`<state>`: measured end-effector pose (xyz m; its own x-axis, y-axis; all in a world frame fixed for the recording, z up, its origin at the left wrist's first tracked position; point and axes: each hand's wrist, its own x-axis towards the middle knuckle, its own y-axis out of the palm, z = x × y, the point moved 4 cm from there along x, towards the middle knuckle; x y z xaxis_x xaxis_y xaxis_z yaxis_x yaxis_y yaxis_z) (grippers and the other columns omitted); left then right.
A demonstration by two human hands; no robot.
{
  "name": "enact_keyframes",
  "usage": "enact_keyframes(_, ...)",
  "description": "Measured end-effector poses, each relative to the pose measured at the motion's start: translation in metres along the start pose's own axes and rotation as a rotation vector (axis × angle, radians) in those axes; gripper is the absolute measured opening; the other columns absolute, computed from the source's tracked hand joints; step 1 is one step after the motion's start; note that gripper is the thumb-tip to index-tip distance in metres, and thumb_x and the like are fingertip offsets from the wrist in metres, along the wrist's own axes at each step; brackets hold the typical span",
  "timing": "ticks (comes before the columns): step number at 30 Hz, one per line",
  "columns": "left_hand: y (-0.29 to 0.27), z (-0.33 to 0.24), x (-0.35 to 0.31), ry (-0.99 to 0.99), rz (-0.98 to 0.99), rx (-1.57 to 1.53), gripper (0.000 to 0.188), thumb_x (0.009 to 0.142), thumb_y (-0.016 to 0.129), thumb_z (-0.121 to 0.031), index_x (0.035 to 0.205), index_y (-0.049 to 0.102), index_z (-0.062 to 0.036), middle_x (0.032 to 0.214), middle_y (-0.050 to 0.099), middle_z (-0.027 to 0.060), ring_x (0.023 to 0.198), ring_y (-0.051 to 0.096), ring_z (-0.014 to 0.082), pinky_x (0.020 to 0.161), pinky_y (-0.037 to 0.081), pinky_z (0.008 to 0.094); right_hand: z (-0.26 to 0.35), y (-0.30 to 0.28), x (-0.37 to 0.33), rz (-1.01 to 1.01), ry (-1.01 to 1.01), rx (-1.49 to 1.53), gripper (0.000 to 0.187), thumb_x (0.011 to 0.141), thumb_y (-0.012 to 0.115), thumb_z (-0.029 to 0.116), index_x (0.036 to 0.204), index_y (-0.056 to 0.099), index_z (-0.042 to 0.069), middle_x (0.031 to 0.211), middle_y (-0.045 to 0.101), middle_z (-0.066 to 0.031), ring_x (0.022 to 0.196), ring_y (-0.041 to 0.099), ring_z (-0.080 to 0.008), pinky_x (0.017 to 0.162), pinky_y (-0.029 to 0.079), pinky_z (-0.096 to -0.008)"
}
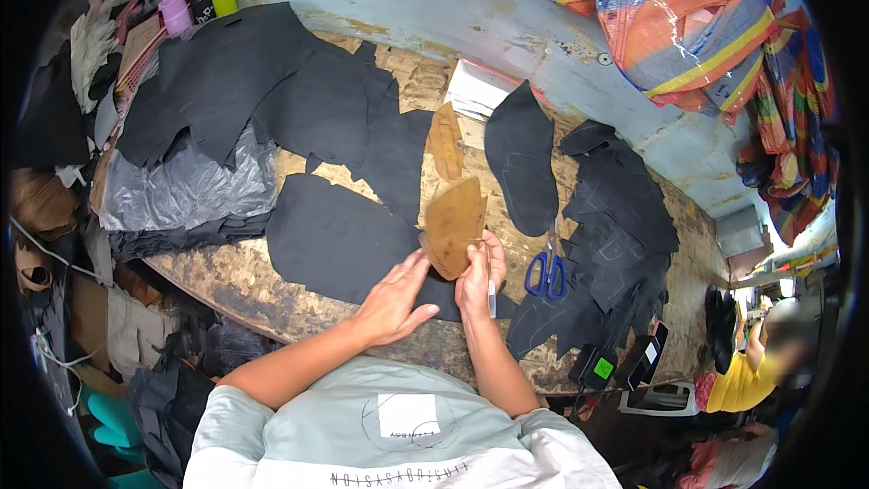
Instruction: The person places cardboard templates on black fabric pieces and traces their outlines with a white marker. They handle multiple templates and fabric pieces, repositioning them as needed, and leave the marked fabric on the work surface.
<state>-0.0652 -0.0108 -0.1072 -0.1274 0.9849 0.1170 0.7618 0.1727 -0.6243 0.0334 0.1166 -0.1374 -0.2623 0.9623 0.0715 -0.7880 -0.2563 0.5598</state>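
1. At the middle of the wooden table [226,273], the right hand [475,285] is clamping a brown pattern piece [455,222] between thumb and fingers, at its lower right edge.
2. Between seven and eight o'clock from that piece, the left hand [391,303] is resting palm down on a black sheet [339,235], thumb spreading apart; whether its fingertips are touching the piece, I cannot tell.
3. At twelve o'clock, a narrower brown piece [446,143] is lying near a white paper pad [480,86].
4. Between one and two, a curved black cutout [523,163] is lying flat; at four, blue-handled scissors [548,279] are pointing toward twelve.
5. At three o'clock, dark scraps [620,217] are overlapping.
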Motion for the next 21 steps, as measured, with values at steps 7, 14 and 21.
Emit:
enact_keyframes(7,-0.022,0.044,0.005,-0.197,0.143,0.599,0.061,0.096,0.037,-0.038,0.144,0.028,-0.001,0.153,0.024,0.0136,0.143,0.016,0.0258,0.113,0.013,0.0494,-0.017,-0.023,-0.003,0.028,-0.106,-0.19,0.027,0.086,0.047,-0.007,0.112,0.05,0.0,0.101,0.057,-0.0074,0.093,0.055,-0.0104,0.083,0.045,-0.0235)
enact_keyframes(14,-0.093,0.1,-0.039,-0.33,-0.143,0.531,0.05,0.092,0.049,-0.026,0.135,0.042,-0.0013,0.146,0.035,0.0141,0.138,0.028,0.0274,0.112,0.015,0.0517,-0.004,0.002,-0.006,0.179,-0.151,-0.587,0.042,0.075,0.074,-0.001,0.111,0.053,-0.002,0.1,0.057,-0.0057,0.092,0.054,-0.0122,0.085,0.043,-0.0245)
enact_keyframes(21,-0.081,0.078,-0.049,-0.273,-0.44,0.243,0.04,0.077,0.07,-0.028,0.112,0.066,-0.0088,0.13,0.048,0.0219,0.12,0.042,0.0373,0.103,0.027,0.048,0.004,0.032,-0.024,0.43,-0.071,-0.995,0.041,0.069,0.075,0.002,0.107,0.058,0.0,0.098,0.062,-0.0139,0.089,0.063,-0.0223,0.081,0.05,-0.0294)
